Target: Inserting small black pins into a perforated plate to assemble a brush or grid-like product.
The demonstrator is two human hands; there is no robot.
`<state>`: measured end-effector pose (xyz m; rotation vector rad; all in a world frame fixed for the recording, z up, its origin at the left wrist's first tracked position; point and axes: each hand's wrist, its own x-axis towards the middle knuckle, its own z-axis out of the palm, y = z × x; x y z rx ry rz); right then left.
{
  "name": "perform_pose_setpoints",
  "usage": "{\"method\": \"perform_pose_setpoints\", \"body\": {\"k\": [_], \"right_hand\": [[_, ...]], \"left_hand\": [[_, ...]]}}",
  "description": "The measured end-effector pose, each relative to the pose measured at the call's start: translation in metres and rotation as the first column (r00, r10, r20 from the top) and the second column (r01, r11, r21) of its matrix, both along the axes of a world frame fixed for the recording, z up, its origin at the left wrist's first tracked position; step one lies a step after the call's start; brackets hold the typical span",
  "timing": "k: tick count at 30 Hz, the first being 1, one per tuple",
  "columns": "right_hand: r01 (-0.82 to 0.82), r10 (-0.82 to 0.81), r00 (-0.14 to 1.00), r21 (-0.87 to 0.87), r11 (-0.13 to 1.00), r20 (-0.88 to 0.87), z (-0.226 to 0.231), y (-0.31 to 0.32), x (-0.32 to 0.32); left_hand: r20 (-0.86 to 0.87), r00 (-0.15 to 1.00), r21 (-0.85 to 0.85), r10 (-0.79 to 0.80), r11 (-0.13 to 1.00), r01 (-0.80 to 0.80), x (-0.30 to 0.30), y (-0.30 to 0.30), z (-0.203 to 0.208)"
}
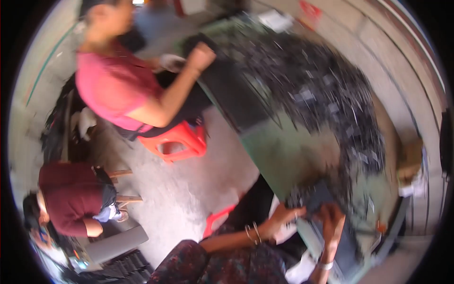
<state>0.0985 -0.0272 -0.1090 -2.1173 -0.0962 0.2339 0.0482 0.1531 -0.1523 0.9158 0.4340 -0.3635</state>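
Blurred frame, head turned. Left to right: seated person in maroon top (71, 199) low on floor; co-worker in pink top (116, 90) on red stool (177, 142), fist on dark material at far end of surface.

Left hand (283, 215) near surface edge, bangles on wrist, grip curled onto dark flat piece (316, 198); right hand (332, 215) just beside it, grip closed on same piece from other side. Exact finger placement lost to blur.

Piece sat at near end of green surface (283, 151), touching foot of big heap of dark cut pieces (321, 90).

Risks, as judged: heap slumping onto hands if foot of pile disturbed; pieces sliding off near edge onto floor; possibly sharp edges against bare fingers.

Surface long, green, worn, mostly buried. Bare concrete floor (189, 189), pale wall to right.
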Motion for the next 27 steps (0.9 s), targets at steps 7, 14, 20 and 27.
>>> {"method": "perform_pose_setpoints", "body": {"k": [7, 14, 20, 27], "right_hand": [[0.352, -0.373, 0.884, 0.124, 0.928, 0.281, 0.027, 0.005, 0.021], [0.334, -0.424, 0.850, 0.303, 0.893, 0.313, -0.016, -0.003, 0.041], [0.309, -0.351, 0.856, 0.168, 0.936, 0.379, -0.034, 0.003, 0.049], [0.293, -0.236, 0.864, -0.063, 0.954, 0.445, -0.024, 0.004, 0.053]], "left_hand": [[-0.163, 0.980, -0.222, 0.113, 0.964, -0.148, 0.000, -0.007, -0.009], [-0.112, 0.994, -0.154, -0.015, 0.988, -0.003, -0.016, -0.030, -0.009], [-0.068, 0.998, -0.106, -0.007, 0.994, 0.000, -0.017, -0.028, -0.012], [-0.084, 0.996, -0.096, 0.022, 0.995, -0.030, -0.010, -0.022, -0.008]]}}
